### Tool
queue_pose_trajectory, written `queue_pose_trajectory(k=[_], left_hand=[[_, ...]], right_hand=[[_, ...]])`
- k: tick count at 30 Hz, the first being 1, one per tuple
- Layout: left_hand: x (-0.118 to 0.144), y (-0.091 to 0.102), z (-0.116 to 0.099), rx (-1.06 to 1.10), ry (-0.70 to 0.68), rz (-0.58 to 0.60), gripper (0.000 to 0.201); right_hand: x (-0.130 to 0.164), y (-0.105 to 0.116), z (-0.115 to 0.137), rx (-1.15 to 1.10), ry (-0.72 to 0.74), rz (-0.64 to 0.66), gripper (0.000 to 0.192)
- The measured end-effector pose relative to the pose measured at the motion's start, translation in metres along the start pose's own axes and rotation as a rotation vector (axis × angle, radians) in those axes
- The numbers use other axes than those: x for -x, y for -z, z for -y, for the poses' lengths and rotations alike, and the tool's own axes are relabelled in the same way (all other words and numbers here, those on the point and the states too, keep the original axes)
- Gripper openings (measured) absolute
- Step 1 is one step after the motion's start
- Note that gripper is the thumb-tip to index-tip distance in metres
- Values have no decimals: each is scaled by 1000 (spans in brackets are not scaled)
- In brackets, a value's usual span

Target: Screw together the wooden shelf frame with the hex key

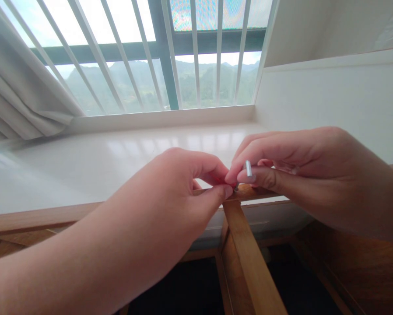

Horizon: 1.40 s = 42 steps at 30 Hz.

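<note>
Pinching a small metal pin (248,168) over a wooden frame (249,249).
Right hand (301,175) holds the pin; left hand (180,192) fingertips pressed together beside it.

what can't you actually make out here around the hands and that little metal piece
Head view only:
- The lower end of the small metal piece is hidden by the right hand fingertips.
- Where it meets the wooden frame is covered by both hands.
- The left hand pinches something too hidden to name.
- The frame's lower part is cut off by the bottom edge.
</note>
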<state>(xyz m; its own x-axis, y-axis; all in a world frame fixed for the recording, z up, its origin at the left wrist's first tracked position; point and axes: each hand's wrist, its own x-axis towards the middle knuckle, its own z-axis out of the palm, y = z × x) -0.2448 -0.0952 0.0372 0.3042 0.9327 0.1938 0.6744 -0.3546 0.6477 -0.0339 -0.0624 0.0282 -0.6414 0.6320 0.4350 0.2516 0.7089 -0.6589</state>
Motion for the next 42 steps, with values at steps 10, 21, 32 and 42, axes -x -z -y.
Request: queue_pose_trajectory(k=[10, 21, 32, 42], left_hand=[[0, 0, -1, -23, -4, -4, 17], [1, 1, -2, -16, 24, -12, 19], [1, 0, 0, -33, -5, -16, 12], [2, 1, 1, -34, -27, -8, 16]], right_hand=[[0, -1, -2, 54, -38, -48, 21], [1, -2, -3, 67, -34, -73, 27], [1, -2, -1, 36, -31, -76, 22], [2, -1, -2, 10, -8, -21, 19]])
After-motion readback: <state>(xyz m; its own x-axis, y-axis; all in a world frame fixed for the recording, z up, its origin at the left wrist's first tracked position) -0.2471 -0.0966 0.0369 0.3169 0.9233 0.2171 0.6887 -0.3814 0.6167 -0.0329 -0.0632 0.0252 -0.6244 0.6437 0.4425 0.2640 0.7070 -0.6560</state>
